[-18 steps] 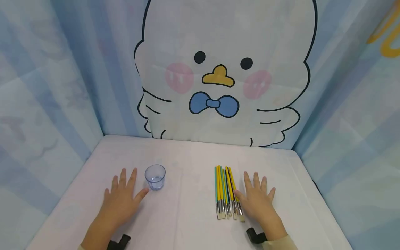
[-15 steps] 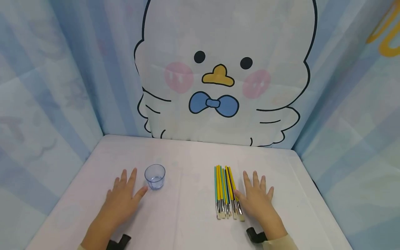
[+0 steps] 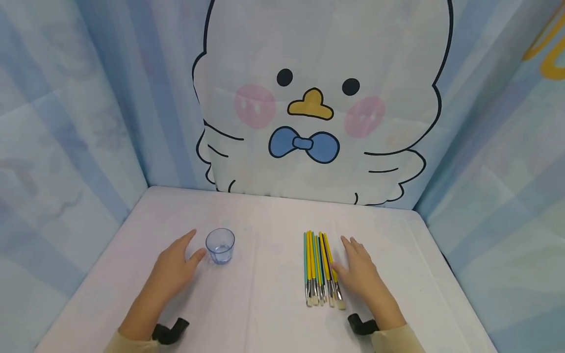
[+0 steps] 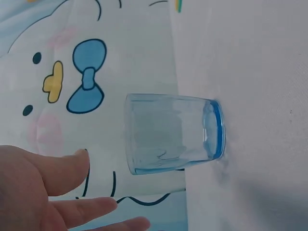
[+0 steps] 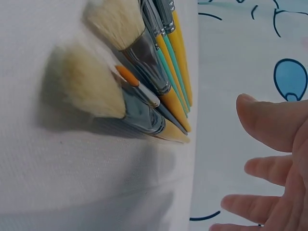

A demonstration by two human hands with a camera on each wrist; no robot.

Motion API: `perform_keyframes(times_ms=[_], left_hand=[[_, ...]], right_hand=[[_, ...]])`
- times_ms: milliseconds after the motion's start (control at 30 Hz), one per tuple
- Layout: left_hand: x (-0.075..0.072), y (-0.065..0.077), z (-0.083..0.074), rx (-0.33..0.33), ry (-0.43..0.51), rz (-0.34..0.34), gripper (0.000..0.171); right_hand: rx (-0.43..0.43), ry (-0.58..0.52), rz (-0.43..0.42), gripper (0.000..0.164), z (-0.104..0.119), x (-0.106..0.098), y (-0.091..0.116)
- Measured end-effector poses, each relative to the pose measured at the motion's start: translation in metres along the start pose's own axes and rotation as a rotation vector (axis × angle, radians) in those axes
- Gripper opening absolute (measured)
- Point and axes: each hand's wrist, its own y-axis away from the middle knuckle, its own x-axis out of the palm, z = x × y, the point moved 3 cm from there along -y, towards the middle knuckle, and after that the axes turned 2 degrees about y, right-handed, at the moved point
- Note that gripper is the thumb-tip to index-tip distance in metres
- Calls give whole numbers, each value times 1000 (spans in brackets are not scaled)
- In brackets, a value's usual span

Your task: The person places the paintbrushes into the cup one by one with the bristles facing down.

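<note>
A clear bluish glass (image 3: 220, 246) stands upright on the table, left of centre. My left hand (image 3: 171, 269) hovers just left of it, thumb and fingers apart; in the left wrist view a gap separates the hand (image 4: 43, 192) from the glass (image 4: 175, 134). Right of centre lies a row of several paintbrushes (image 3: 319, 267) with yellow, teal and dark handles, bristles toward me. My right hand (image 3: 363, 274) is at their right side, fingers extended and holding nothing. The right wrist view shows pale bristle brushes (image 5: 144, 62) close up, apart from the right hand (image 5: 279, 159).
A white cloth covers the table (image 3: 260, 299). Behind it hangs a curtain with a cartoon bird (image 3: 309, 103), and blue striped curtains (image 3: 499, 196) close in both sides. Black wrist devices (image 3: 171, 331) sit near both sleeves.
Both hands have turned from lying flat, fingers spread, to a more sideways pose with the thumbs inward. The left hand has lifted beside the glass. Glass and brushes have stayed in place.
</note>
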Motion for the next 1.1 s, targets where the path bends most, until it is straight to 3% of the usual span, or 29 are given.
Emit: perform_keyframes(times_ms=[333, 867, 1100], left_hand=[[-2, -12, -1, -121, 217, -91, 49], [1, -28, 7, -233, 458, -62, 42], [6, -30, 9, -247, 533, -52, 40]], right_hand=[[7, -113, -20, 75, 4, -5, -12], [87, -383, -87, 57, 3, -2, -30], [140, -457, -51, 54, 2, 0, -37]])
